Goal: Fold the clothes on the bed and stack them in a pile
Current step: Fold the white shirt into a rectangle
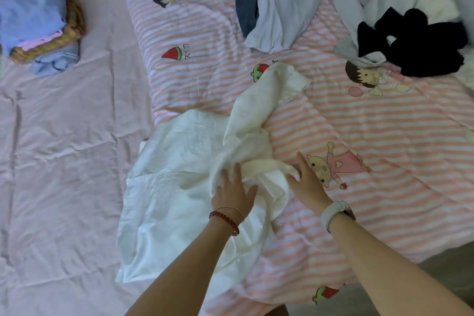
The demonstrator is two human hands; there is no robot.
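The white garment (195,187) lies half spread on the bed (64,161), its long axis running from the near-left corner up to a sleeve at far right; the left hand (234,194) presses flat on its bunched middle, fingers straight; the right hand (306,182), just beside it, touches the twisted fold, and whether that grip pinches cloth I cannot tell; open striped quilt (384,123) lies to the right, the folded pile (36,18) far left.

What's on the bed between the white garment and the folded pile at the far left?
Only bare, wrinkled pink sheet between white garment and folded pile, in the head view.
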